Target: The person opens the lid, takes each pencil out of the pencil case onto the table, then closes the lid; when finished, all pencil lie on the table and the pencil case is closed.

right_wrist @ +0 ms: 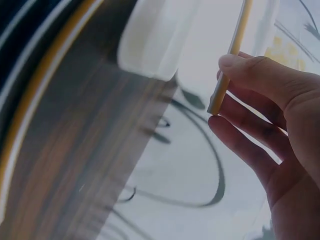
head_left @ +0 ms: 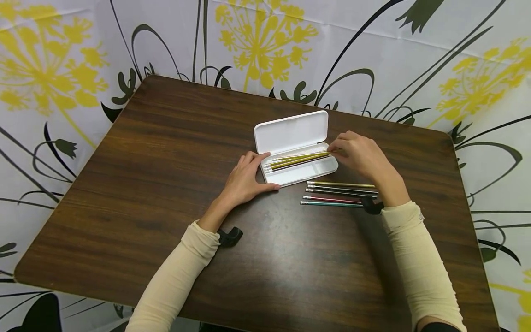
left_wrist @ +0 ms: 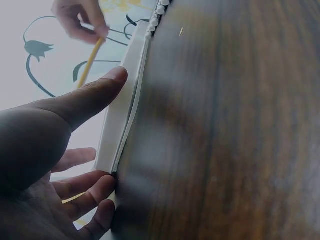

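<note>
A white pencil case [head_left: 292, 180] lies with its lid [head_left: 291, 131] raised on the brown table. Several pencils [head_left: 288, 163] lie in it, their eraser ends toward the left. My left hand [head_left: 242, 182] grips the case's left end, the thumb along the front wall and the fingers round the far side. At the right end, my right hand [head_left: 360, 154] pinches a yellow pencil [right_wrist: 236, 37] between thumb and fingers, near its plain end. That pencil slants over the case; whether its other end touches the bottom I cannot tell.
Right of the case's front, several more pencils lie side by side on the table [head_left: 166, 184], among them a gold one [head_left: 344, 185], a red one [head_left: 332, 199] and a teal one [head_left: 332, 204]. A flower-patterned curtain [head_left: 178, 27] hangs behind the table.
</note>
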The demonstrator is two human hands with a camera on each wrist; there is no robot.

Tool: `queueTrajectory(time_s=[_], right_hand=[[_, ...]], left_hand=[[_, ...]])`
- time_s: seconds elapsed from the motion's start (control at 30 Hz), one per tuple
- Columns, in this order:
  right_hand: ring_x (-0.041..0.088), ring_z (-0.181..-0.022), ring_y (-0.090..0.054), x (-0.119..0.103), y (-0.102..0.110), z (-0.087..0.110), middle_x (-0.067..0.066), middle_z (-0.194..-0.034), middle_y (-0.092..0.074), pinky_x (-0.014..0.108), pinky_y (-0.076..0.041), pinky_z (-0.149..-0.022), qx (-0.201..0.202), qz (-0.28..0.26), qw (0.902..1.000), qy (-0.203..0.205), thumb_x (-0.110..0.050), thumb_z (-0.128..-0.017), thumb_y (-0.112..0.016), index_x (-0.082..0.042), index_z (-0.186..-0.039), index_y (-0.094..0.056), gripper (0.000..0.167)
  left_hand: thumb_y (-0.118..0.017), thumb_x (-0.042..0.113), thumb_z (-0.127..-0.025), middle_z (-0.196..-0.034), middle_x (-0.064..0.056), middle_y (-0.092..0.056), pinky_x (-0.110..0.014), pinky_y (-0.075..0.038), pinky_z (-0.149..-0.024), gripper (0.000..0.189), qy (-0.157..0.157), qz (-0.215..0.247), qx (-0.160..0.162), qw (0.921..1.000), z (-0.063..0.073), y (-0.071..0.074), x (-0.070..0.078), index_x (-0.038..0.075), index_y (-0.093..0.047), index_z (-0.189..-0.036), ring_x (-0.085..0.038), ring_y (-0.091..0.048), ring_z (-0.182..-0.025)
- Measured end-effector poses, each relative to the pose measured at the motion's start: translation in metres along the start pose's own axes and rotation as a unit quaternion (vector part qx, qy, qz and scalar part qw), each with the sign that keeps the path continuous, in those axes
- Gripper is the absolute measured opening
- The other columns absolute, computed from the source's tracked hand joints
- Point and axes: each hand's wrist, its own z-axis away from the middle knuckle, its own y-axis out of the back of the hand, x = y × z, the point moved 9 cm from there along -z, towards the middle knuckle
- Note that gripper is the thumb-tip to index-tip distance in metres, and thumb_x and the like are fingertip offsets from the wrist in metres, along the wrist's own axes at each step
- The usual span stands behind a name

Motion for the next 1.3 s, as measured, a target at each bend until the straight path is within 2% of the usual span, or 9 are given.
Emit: queueTrajectory(time_s=[0.23, 0.37, 0.47, 0.63, 0.77, 1.03, 1.3], right_hand=[[0.020, -0.083, -0.063, 0.030, 0.015, 0.056, 0.003, -0.094, -0.067, 0.042, -0.050, -0.068, 0.042, 0.014, 0.9987, -0.023, -0.005, -0.081, -0.080, -0.009, -0.096, -0.076, 0.016], [0.022, -0.083, -0.063, 0.046, 0.022, 0.088, 0.004, -0.094, -0.066, 0.043, -0.050, -0.068, 0.046, 0.025, 0.9973, -0.052, -0.003, -0.079, -0.080, -0.009, -0.097, -0.075, 0.020], [0.024, -0.084, -0.063, 0.054, 0.028, 0.102, 0.005, -0.095, -0.067, 0.045, -0.049, -0.069, 0.044, 0.033, 0.9962, -0.067, -0.001, -0.079, -0.080, -0.009, -0.098, -0.075, 0.021], [0.025, -0.084, -0.063, 0.057, 0.035, 0.108, 0.006, -0.094, -0.067, 0.047, -0.049, -0.070, 0.042, 0.038, 0.9955, -0.076, 0.000, -0.079, -0.079, -0.008, -0.098, -0.075, 0.021], [0.024, -0.083, -0.063, 0.049, 0.034, 0.111, 0.005, -0.094, -0.066, 0.045, -0.050, -0.068, 0.049, 0.035, 0.9961, -0.065, 0.003, -0.077, -0.080, -0.008, -0.096, -0.074, 0.023], [0.022, -0.081, -0.064, 0.023, 0.006, 0.125, 0.003, -0.092, -0.067, 0.045, -0.051, -0.066, 0.054, 0.021, 0.9980, -0.026, 0.001, -0.072, -0.084, -0.009, -0.093, -0.075, 0.025], [0.022, -0.081, -0.064, 0.017, -0.009, 0.127, 0.001, -0.091, -0.066, 0.045, -0.050, -0.067, 0.054, 0.004, 0.9981, -0.029, 0.002, -0.072, -0.083, -0.010, -0.094, -0.075, 0.026]], left_hand=[[-0.082, 0.055, -0.072, -0.116, -0.006, -0.047, -0.041, -0.042, -0.082, 0.095, -0.003, 0.000, -0.003, 1.0000, -0.001, -0.001, 0.003, 0.016, -0.042, -0.149, -0.024, -0.043, -0.103], [-0.082, 0.054, -0.073, -0.115, -0.007, -0.047, -0.041, -0.042, -0.082, 0.095, -0.006, 0.002, -0.004, 1.0000, -0.002, 0.000, 0.005, 0.016, -0.042, -0.149, -0.024, -0.043, -0.102], [-0.082, 0.054, -0.073, -0.116, -0.007, -0.047, -0.041, -0.042, -0.083, 0.094, -0.002, 0.003, -0.004, 1.0000, -0.002, 0.002, 0.004, 0.016, -0.042, -0.149, -0.024, -0.043, -0.103], [-0.082, 0.054, -0.072, -0.117, -0.008, -0.047, -0.042, -0.042, -0.083, 0.095, 0.005, 0.005, -0.006, 1.0000, -0.001, 0.002, 0.002, 0.016, -0.042, -0.149, -0.024, -0.043, -0.103], [-0.082, 0.054, -0.072, -0.116, -0.008, -0.048, -0.042, -0.042, -0.081, 0.095, 0.004, 0.004, -0.005, 1.0000, 0.000, 0.001, 0.002, 0.016, -0.043, -0.149, -0.025, -0.043, -0.102], [-0.081, 0.056, -0.072, -0.117, -0.008, -0.047, -0.042, -0.042, -0.082, 0.095, 0.002, 0.002, -0.004, 1.0000, -0.002, 0.000, 0.003, 0.016, -0.042, -0.149, -0.025, -0.043, -0.104], [-0.081, 0.056, -0.072, -0.116, -0.007, -0.047, -0.042, -0.042, -0.081, 0.095, 0.003, 0.002, -0.002, 1.0000, -0.002, -0.001, 0.001, 0.016, -0.042, -0.149, -0.024, -0.043, -0.102]])
